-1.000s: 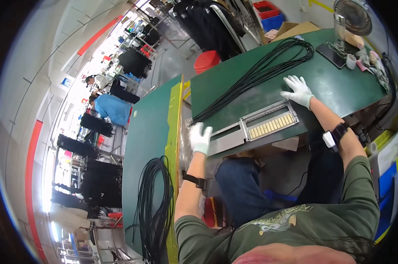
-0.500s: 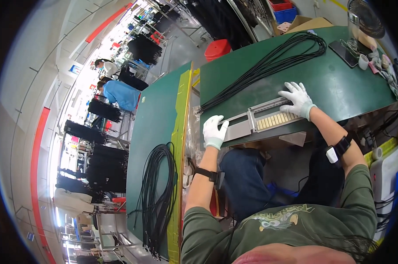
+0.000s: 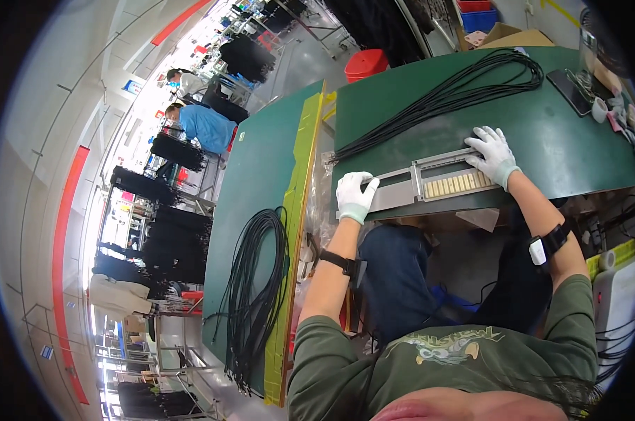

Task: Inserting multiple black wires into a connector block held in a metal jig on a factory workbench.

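- Since a second ago, both gloved hands have closed in on the long grey metal jig: the left hand (image 3: 355, 197) slid along to its left end, and the right hand (image 3: 493, 152) came down from the bare green surface (image 3: 570, 151) onto its right end.
- That jig (image 3: 430, 184) lies flat along the near edge of the surface, straight in front of the person, with a row of pale comb-like slots (image 3: 460, 184) in its right half.
- It looks stiff and fairly heavy for its length, likely smooth-sided, so it should not bend. I would take it at both ends, as the hands now sit, to keep it level.
- Left fingers (image 3: 368, 186) curl over the end of the jig, the thumb seemingly underneath, in a loose clasp.
- Right fingers (image 3: 480, 139) are spread and lie flat on the top rail, pressing rather than pinching.
- Just beyond the jig, a bundle of black cables (image 3: 444, 95) lies stretched across the surface; a second cable bundle (image 3: 251, 295) rests on the neighbouring surface to the left.
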`<state>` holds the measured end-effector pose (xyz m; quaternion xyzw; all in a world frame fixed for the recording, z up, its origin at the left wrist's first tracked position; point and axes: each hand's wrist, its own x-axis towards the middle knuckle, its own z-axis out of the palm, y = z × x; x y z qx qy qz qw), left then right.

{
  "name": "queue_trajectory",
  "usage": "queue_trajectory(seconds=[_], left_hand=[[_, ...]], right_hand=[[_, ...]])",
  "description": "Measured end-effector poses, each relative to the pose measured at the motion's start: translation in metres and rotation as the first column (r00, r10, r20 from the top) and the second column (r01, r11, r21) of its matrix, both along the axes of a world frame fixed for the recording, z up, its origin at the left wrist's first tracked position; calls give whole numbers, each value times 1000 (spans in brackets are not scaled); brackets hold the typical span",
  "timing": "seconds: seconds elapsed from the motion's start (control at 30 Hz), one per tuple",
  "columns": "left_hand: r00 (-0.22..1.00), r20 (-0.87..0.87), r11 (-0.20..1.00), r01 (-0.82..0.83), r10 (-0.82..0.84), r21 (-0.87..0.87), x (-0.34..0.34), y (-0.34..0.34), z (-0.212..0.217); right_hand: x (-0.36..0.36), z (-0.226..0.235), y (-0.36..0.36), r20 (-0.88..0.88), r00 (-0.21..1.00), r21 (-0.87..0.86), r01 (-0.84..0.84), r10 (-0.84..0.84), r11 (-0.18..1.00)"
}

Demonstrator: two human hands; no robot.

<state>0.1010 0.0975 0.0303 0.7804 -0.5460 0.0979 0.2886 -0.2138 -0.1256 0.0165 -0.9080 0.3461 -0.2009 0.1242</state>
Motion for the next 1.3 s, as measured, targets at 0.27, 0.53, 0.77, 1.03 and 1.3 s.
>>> queue_trajectory(seconds=[0.27, 0.53, 0.77, 1.03, 1.3], left_hand=[[1000, 21, 1000, 17, -17, -17, -3, -11, -1], [17, -730, 728, -71, -683, -682, 84, 15, -14], [-226, -376, 392, -796, -899, -461, 75, 11, 96], [-599, 81, 423, -649, -797, -632, 111, 9, 3], [683, -669, 946, 103, -292, -308, -6, -33, -9]], right_hand=[[-8, 0, -6, 0, 1000, -8, 4, -4, 1000], [10, 14, -27, 191, 975, 126, -137, 112, 982], [-21, 14, -59, 572, -75, 361, -871, -817, 332], [2, -24, -86, 558, 60, 437, -869, -828, 231], [-28, -37, -92, 549, 69, 513, -815, -833, 271]])
